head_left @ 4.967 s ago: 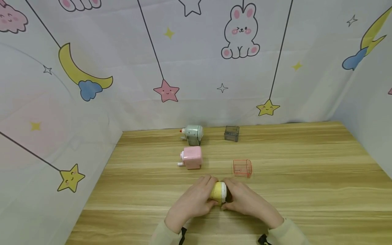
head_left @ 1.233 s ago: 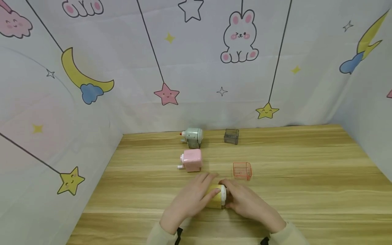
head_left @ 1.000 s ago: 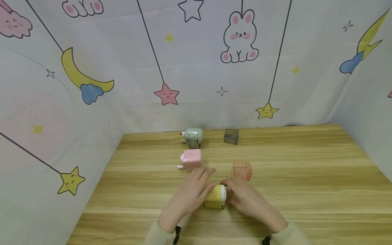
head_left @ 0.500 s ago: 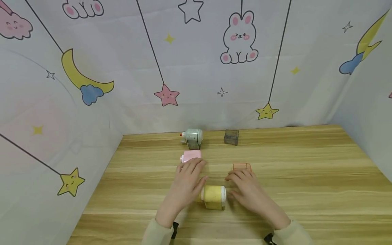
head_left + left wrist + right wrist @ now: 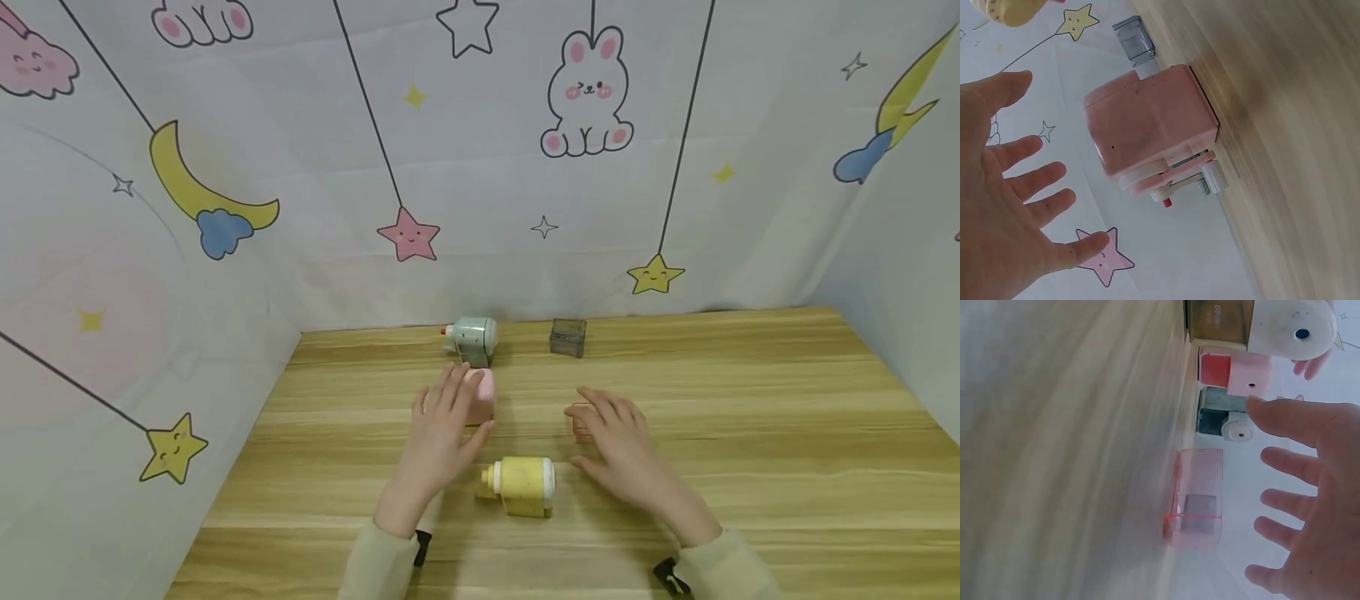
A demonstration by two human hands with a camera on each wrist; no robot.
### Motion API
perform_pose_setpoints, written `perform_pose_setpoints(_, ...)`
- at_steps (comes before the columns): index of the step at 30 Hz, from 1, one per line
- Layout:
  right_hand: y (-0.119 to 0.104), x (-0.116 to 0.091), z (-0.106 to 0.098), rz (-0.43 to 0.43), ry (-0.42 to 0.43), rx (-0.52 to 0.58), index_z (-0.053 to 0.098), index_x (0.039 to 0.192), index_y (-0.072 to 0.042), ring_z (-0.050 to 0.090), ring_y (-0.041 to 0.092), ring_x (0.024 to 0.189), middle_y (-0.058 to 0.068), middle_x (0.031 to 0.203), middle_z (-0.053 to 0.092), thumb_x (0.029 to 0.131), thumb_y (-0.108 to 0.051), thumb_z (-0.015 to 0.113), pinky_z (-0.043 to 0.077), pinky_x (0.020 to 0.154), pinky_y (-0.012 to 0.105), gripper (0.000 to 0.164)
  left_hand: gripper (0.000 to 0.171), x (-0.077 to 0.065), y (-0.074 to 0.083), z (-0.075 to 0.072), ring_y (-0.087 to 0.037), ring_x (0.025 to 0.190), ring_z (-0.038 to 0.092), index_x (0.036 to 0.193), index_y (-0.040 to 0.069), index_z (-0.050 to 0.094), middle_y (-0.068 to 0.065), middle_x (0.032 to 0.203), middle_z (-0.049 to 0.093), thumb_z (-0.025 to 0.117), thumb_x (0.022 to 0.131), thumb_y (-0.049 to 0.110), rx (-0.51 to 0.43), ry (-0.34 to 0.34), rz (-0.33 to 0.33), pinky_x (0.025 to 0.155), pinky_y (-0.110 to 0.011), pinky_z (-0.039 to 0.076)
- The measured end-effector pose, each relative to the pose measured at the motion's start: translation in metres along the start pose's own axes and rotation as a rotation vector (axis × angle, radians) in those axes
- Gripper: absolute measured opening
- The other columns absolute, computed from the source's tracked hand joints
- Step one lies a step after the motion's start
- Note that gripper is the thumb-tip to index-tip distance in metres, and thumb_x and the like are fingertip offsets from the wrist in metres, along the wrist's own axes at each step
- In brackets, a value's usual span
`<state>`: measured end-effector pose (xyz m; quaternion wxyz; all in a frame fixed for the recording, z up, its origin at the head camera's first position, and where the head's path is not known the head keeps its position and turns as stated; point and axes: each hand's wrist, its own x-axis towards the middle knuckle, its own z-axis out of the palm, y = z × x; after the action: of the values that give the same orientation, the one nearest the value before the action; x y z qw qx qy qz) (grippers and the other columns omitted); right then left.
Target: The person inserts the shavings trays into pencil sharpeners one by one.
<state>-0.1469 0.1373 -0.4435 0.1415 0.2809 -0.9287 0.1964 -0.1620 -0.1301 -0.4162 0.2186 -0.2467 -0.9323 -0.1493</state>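
Observation:
A yellow crank pencil sharpener [image 5: 525,485] stands on the table between my forearms, untouched; its brown see-through drawer [image 5: 1219,322] sits inside it. My left hand [image 5: 435,429], fingers spread, is above the pink crank sharpener [image 5: 482,400] and hides part of it in the head view. In the left wrist view the palm is apart from that pink sharpener [image 5: 1150,119]. My right hand [image 5: 618,446] hovers with spread fingers over a clear red shavings drawer [image 5: 582,425], partly covering it. The right wrist view shows the hand apart from this red drawer [image 5: 1200,487].
Behind the pink sharpener stands a pale green crank sharpener [image 5: 474,337]. A see-through grey drawer [image 5: 567,337] lies to its right, near the back edge. A white cloth [image 5: 495,167] with cartoon prints hangs behind and beside the wooden table [image 5: 750,417].
Both hands have let go of the yellow sharpener and moved forward and apart, the left to the pink sharpener, the right to the red drawer. The yellow sharpener stays on the table.

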Motion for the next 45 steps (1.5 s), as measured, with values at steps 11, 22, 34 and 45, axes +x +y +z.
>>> perform_pose_setpoints(11, 0.013, 0.000, -0.001, 0.080, -0.070, 0.009, 0.042, 0.131, -0.010, 0.019, 0.040, 0.126, 0.021, 0.143, 0.027, 0.070, -0.034, 0.074, 0.019, 0.098, 0.067, 0.073, 0.079, 0.002, -0.014, 0.011, -0.034, 0.130, 0.015, 0.141, 0.013, 0.025, -0.019, 0.144, 0.029, 0.065, 0.078, 0.040, -0.052, -0.061, -0.096, 0.094, -0.069, 0.026)
perform_pose_setpoints(22, 0.027, 0.002, -0.002, 0.156, -0.136, 0.033, 0.034, 0.136, -0.011, 0.017, 0.044, 0.125, 0.023, 0.143, 0.026, 0.068, -0.035, 0.075, 0.018, 0.097, 0.068, 0.083, 0.087, 0.006, -0.027, 0.021, -0.033, 0.130, 0.016, 0.142, 0.016, 0.022, -0.018, 0.145, 0.026, 0.069, 0.074, 0.040, -0.137, -0.075, -0.176, 0.095, -0.068, 0.025)
perform_pose_setpoints(34, 0.033, 0.002, -0.001, 0.188, -0.132, 0.069, 0.032, 0.137, -0.009, 0.030, 0.042, 0.119, 0.025, 0.136, 0.037, 0.067, -0.034, 0.076, 0.030, 0.089, 0.070, 0.086, 0.088, 0.010, -0.031, 0.027, -0.033, 0.130, 0.016, 0.142, 0.017, 0.022, -0.019, 0.144, 0.026, 0.071, 0.073, 0.039, -0.164, -0.098, -0.201, 0.094, -0.069, 0.026)
perform_pose_setpoints(45, 0.036, 0.002, 0.000, 0.207, -0.147, 0.091, 0.035, 0.136, -0.008, 0.040, 0.039, 0.112, 0.021, 0.129, 0.047, 0.068, -0.033, 0.076, 0.037, 0.083, 0.064, 0.083, 0.090, 0.013, -0.034, 0.031, -0.035, 0.125, 0.025, 0.142, 0.016, 0.024, -0.018, 0.140, 0.033, 0.074, 0.070, 0.036, -0.250, -0.123, -0.219, 0.095, -0.066, 0.029)
